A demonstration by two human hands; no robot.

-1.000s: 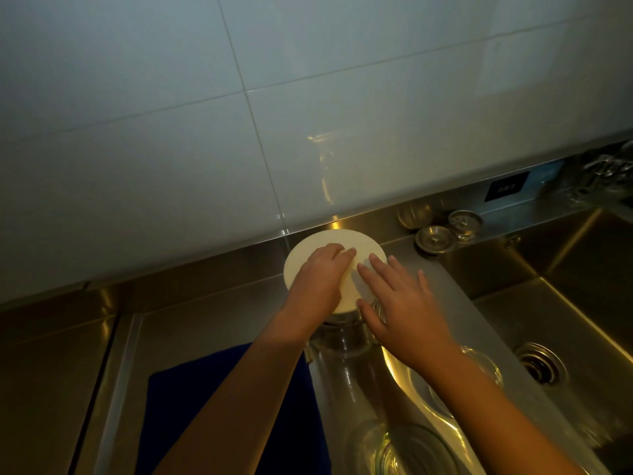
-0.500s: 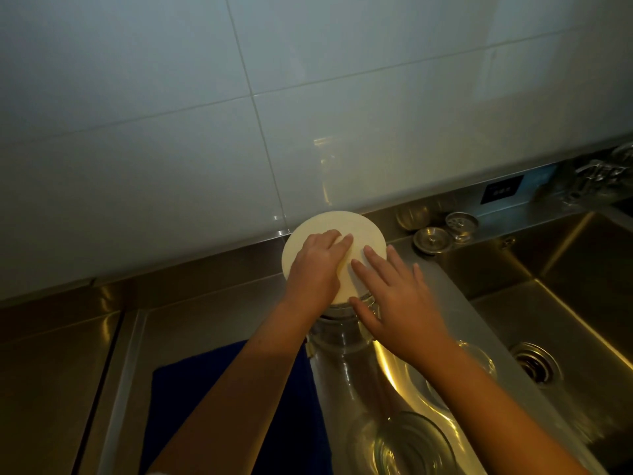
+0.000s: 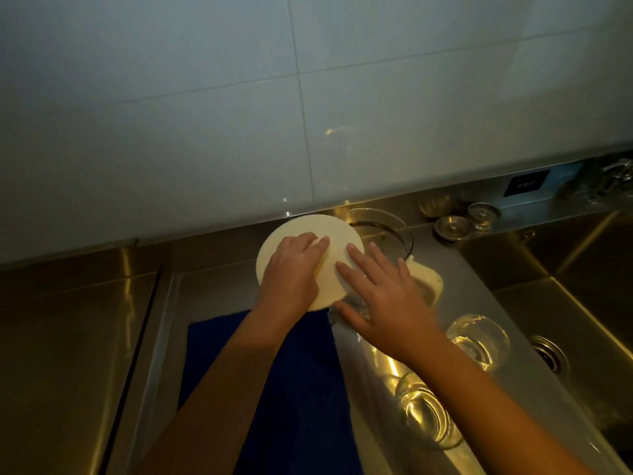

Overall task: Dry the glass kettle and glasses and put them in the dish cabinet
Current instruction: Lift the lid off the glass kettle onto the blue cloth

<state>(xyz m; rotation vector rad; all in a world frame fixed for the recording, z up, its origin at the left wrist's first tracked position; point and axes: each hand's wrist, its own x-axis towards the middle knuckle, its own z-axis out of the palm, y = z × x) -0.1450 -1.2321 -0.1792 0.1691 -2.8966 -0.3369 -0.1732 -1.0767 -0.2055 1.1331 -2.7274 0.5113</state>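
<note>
— On the bench, close to the back wall, where is the kettle now?

— The glass kettle [image 3: 380, 234] stands just behind my two hands. Its mouth is partly uncovered at the far right. The round cream lid [image 3: 337, 234] is tilted over its left side.

— And your hands?

— My left hand [image 3: 293, 270] lies flat on the lid, fingers together, pressing it, not clamped around anything. My right hand [image 3: 383, 296] is spread open, fingertips touching the lid's right edge; below the palm there is glass, but I cannot tell if I hold it.

— Which hand is nearer to the kettle?

— The right one. The kettle is ahead and a little right of it, so I judge this hand should take the kettle body while the left takes the lid away to the blue cloth [image 3: 274, 389].

— The glasses?

— Two glasses [image 3: 479, 341] wait near my right forearm, beside the sink [image 3: 582, 303].
</note>
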